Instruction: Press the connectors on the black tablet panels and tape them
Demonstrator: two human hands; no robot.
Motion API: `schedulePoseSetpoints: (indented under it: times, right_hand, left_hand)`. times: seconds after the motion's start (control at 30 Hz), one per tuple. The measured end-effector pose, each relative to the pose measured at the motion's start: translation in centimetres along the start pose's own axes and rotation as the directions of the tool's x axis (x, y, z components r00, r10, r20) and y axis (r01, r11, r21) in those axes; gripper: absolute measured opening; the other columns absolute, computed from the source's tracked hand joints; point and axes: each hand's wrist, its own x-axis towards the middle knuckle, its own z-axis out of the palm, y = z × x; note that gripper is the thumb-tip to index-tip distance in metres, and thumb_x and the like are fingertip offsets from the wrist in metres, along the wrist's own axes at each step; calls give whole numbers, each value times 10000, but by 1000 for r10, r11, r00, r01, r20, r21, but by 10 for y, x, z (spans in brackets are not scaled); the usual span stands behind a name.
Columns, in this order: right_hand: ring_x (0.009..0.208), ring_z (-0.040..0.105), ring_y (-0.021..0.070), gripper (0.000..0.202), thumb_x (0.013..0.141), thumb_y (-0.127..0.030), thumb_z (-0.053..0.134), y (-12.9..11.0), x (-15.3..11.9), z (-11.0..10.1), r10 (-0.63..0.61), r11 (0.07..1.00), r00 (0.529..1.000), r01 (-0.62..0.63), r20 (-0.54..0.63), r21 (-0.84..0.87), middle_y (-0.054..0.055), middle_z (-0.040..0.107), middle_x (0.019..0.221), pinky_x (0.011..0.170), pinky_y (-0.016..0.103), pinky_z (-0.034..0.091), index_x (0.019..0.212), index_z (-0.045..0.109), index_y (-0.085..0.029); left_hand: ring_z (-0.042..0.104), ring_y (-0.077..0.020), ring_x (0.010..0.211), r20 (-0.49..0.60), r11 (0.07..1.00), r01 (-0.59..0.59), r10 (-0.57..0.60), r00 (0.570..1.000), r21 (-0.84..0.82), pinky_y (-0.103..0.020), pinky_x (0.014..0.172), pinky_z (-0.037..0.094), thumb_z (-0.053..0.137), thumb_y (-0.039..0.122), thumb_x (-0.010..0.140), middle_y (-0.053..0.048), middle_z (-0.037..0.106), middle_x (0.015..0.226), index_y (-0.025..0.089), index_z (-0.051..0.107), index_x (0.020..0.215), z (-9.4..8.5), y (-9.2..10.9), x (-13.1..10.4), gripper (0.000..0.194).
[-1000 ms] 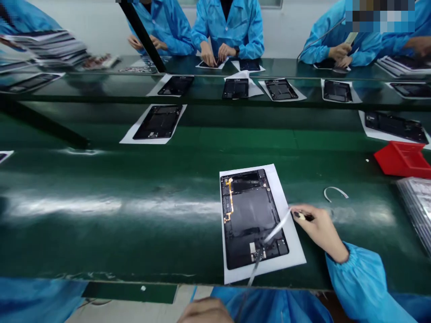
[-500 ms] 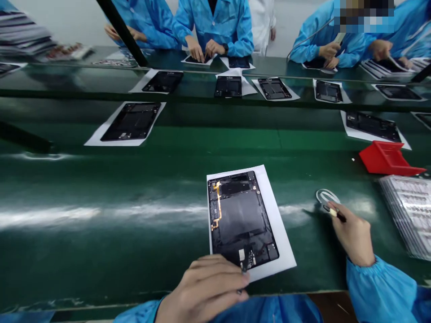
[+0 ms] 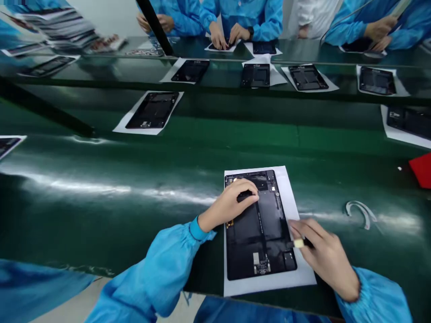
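An opened tablet housing (image 3: pixel 242 242), black inside with a small circuit board near its lower edge, lies on a white sheet (image 3: pixel 286 179). My left hand (image 3: pixel 235 199) is over its upper part, thumb and forefinger pinched at the upper end of a thin black flat cable (image 3: pixel 260 220). This cable runs down to the board. At the housing's right edge, my right hand (image 3: pixel 321 251) grips a small dark tool with a pale yellow band (image 3: pixel 298 243); its exact kind is unclear. Part of a gold flex cable (image 3: pixel 230 223) shows beside my left wrist.
A curved whitish strip (image 3: pixel 362 211) lies on the green bench to the right. Beyond it is a red bin (image 3: pixel 422 170), partly cut off. Other housings on sheets, such as one tablet housing (image 3: pixel 153 110), rest farther back. Co-workers' hands (image 3: pixel 229 36) work across the bench.
My left hand has moved from the housing's lower edge to its upper part, where the black cable now stretches. My right hand has come left, away from the curved strip, with the tool.
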Motion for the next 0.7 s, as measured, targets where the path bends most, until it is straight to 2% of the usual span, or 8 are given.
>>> schedulePoseSetpoints:
  times: [0.1, 0.2, 0.4, 0.7]
  right_hand:
    - [834, 698, 176, 372, 899, -77, 384, 0, 18, 18, -72, 997, 993, 75, 91, -28, 68, 655, 1184, 696, 293, 570, 1173, 609, -188]
    - [868, 699, 174, 438, 835, -19, 370, 7, 23, 27, -137, 990, 985, 141, 106, -28, 73, 614, 1283, 730, 305, 581, 1171, 613, -160]
    - [940, 695, 165, 444, 834, -22, 378, 9, 24, 30, -191, 981, 981, 192, 41, -12, 68, 653, 1235, 766, 285, 587, 1176, 628, -152]
    - [924, 699, 160, 440, 861, -38, 376, 7, 27, 29, -164, 986, 985, 164, 54, 0, 56, 655, 1234, 763, 283, 596, 1181, 641, -182]
  left_hand:
    - [583, -191, 1021, 23, 998, 18, -19, 1000, 66, -370, 917, 438, 561, 236, 915, -63, 650, 1038, 189, 605, 883, 7, -9, 3, 72]
    - [553, -203, 1091, 32, 987, 15, -20, 999, 159, -391, 963, 405, 538, 255, 929, -66, 627, 1117, 200, 592, 899, 10, -11, 1, 83]
    - [390, -247, 1293, -20, 928, 60, -57, 998, 367, -452, 1078, 299, 538, 265, 926, -60, 532, 1300, 218, 593, 907, 16, -10, 1, 75]
    - [363, -256, 1324, -14, 919, 94, -96, 995, 383, -465, 1096, 303, 552, 265, 916, -53, 528, 1305, 213, 603, 895, 18, -12, 1, 76]
